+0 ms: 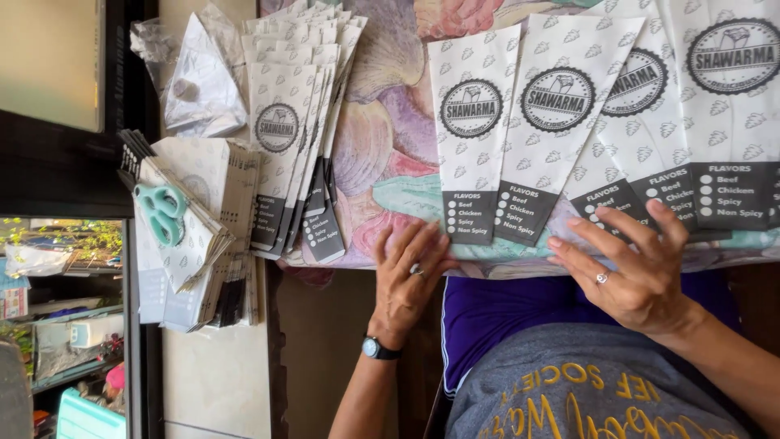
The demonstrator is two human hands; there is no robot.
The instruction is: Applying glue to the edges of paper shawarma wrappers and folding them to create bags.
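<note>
Several white paper sleeves [520,130] with a round dark emblem and a dark lower band lie fanned side by side on a floral tablecloth [382,154]. My left hand [409,276] rests flat at the table's near edge, fingers apart, touching the cloth just below the leftmost sleeve. It wears a ring and a wristwatch. My right hand [634,264], also ringed, lies with spread fingers on the dark bands of the sleeves to the right. Neither hand grips anything.
A second fan of the same sleeves [296,130] lies at the left. Beside it a thick stack of sleeves [207,236] carries teal-handled scissors [162,213]. A crumpled clear plastic bag [199,77] sits behind. A dark window frame borders the left.
</note>
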